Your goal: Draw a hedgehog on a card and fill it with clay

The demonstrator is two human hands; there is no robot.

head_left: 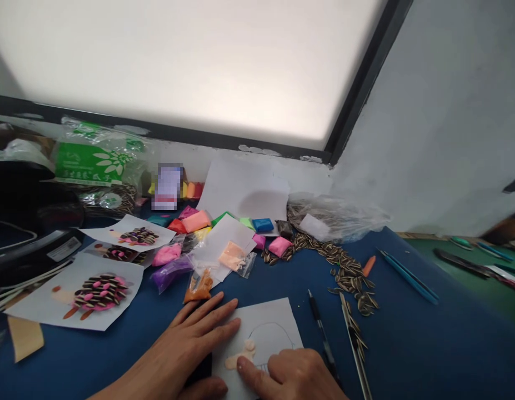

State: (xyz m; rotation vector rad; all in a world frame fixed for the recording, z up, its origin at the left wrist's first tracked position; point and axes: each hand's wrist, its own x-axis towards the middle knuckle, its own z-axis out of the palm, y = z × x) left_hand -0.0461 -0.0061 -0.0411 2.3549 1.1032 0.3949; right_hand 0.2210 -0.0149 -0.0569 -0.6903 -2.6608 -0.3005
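My left hand (pixel 193 340) lies flat with fingers stretched, its fingertips at the left edge of a white paper sheet (pixel 278 314). A curved pencil-like outline and some short blue lines are drawn on the sheet. Flattened on it is a pale peach piece of modelling clay (pixel 232 362), with a small rounded bit at its upper right. My right hand (pixel 298 373) presses the clay's right end with an extended index finger, while its other fingers are curled. What lies under the curled fingers is hidden. Right of the sheet is a black pen (pixel 318 316).
Sunflower seeds (pixel 349 272) spill from a clear bag (pixel 332 214). Beyond the pen lie a utility knife (pixel 354 344) and blue tweezers (pixel 409 276). Coloured clay packets (pixel 196 221) cluster behind my hands. Seed-hedgehog picture sheets (pixel 115 314) lie left; a phone (pixel 167 188) stands behind.
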